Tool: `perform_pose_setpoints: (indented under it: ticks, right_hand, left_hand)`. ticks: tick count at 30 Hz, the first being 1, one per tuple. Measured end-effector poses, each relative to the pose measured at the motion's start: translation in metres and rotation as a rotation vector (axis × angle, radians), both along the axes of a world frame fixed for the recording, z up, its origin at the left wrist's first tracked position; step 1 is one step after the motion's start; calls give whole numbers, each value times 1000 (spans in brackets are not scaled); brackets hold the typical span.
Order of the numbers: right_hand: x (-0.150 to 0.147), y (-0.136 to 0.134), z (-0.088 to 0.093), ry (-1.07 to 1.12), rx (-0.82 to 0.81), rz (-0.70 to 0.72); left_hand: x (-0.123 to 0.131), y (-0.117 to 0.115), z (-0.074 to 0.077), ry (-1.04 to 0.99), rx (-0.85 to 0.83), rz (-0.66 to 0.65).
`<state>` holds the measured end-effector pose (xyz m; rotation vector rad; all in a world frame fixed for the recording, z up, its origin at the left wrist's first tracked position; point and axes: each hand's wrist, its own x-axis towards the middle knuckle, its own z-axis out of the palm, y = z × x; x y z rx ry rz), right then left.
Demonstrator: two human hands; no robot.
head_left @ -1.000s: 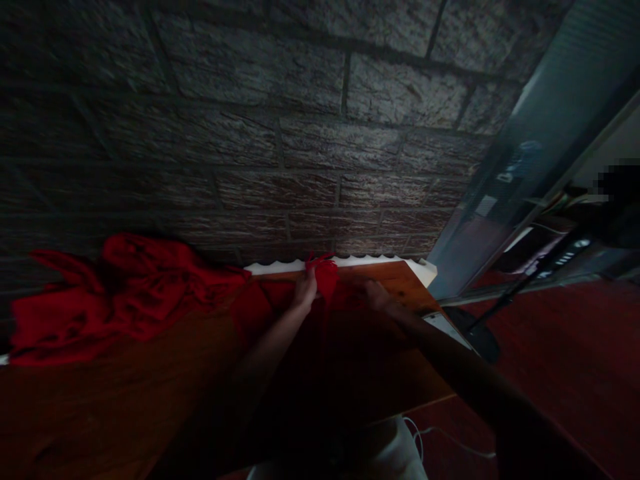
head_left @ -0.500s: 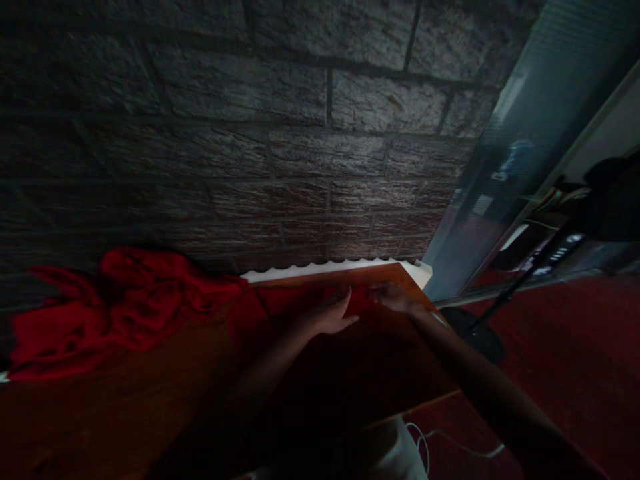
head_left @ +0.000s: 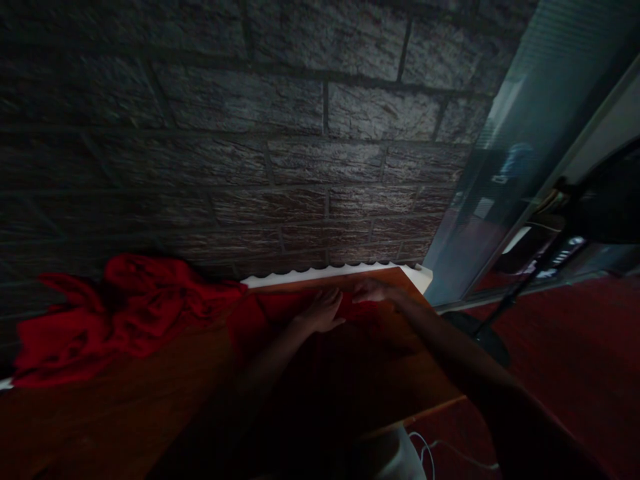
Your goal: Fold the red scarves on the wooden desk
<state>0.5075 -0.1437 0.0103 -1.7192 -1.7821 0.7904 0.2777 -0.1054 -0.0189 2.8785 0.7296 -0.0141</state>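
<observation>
A flat red cloth (head_left: 249, 323) lies on the wooden table (head_left: 135, 407), close to its wall-side edge, with a fold line near its left part. My left hand (head_left: 323, 312) rests palm down on this cloth, fingers stretched out and thumb apart. At the cloth's right end, my right hand (head_left: 371, 291) has its fingers bent together on the fabric, pinching it. Much of the near side of the cloth is lost in deep shadow. Farther left sits a crumpled heap of red fabric (head_left: 145, 307), touched by neither hand.
A stone-block wall (head_left: 300, 160) rises behind the table, with a white scalloped strip (head_left: 300, 275) along its foot. To the right are a glass panel (head_left: 465, 220), a black stand with a round base (head_left: 480, 337), and a white cable (head_left: 425, 447) near the red floor.
Both hands have shifted slightly left along the cloth. My left hand has come down flatter onto it, and my right fingers have closed at its right end. The view has tilted a little.
</observation>
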Motion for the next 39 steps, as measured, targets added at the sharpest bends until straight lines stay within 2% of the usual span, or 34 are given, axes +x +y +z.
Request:
perform_pose_setpoints:
  ticks: [5, 9, 12, 15, 17, 21, 23, 26, 31, 36, 39]
  right_hand:
    - [3, 7, 6, 47, -59, 107]
    - [3, 7, 7, 106, -53, 150]
    - [3, 2, 6, 205, -39, 121]
    - [0, 1, 4, 280, -64, 92]
    - [-4, 3, 3, 343, -67, 134]
    - [-10, 13, 2, 495, -138, 285]
    - [-8, 15, 1, 495, -157, 287]
    - [1, 9, -4, 441, -135, 209]
    - [13, -14, -15, 431, -50, 89]
    - [12, -24, -21, 450, -36, 0]
    - [9, -26, -23, 453, -53, -3]
  left_hand:
    - [5, 10, 1, -118, -112, 17]
    - [16, 34, 6, -318, -280, 79]
    - [24, 52, 11, -308, -395, 42]
    - [28, 65, 15, -311, -565, -26]
    - [29, 71, 17, -340, -705, -53]
    - [28, 79, 17, -429, -949, -4]
    - [27, 80, 16, -455, -1014, 17]
    - [26, 79, 11, -510, -984, 28]
    - [25, 73, 5, -586, -780, -43]
    - [21, 66, 10, -555, -569, -61]
    - [16, 61, 15, -535, -417, -92]
